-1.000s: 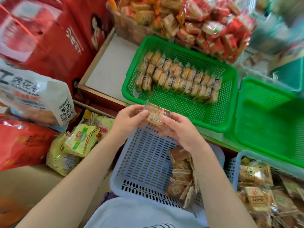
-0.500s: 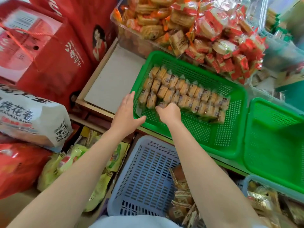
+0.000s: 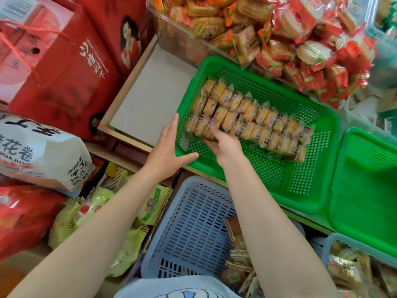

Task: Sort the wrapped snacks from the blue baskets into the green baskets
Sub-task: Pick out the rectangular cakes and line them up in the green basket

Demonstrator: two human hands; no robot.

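Nearest the camera, a blue basket [image 3: 193,229], slotted floor mostly bare, a few wrapped snacks [image 3: 238,261] heaped against its right wall under the right forearm. Further right at the bottom corner, a second blue basket [image 3: 343,240] holding gold-wrapped packets [image 3: 343,269]. Left of the forearms, green-yellow snack bags [image 3: 90,214] and a white printed sack [image 3: 38,155] lying on red packaging.

Beyond the blue basket, both hands at the near left corner of a green basket [image 3: 300,190]. Left hand [image 3: 166,150] spread flat, fingers straight along the outside of the basket's left wall, thumb resting on the near rim, gripping nothing. Right hand [image 3: 224,147] inside the basket, fingers bent around the near end packet of the rows of biscuit packets [image 3: 247,119], fingertips touching the wrappers; grasping that packet or merely pressing it into line, cannot tell. Just past the fingertips, biscuit packets standing on edge in two close rows running away to the right across the basket's far half; floor on the wrist side of the rows bare mesh.

Right of the grip, touching the first, a second green basket [image 3: 365,179]. Left of the grip, a wooden-framed white tray [image 3: 150,91]. Farthest out, red gift boxes [image 3: 60,67] at upper left and a clear bin [image 3: 171,35] piled with orange and red wrapped pastries [image 3: 300,39]
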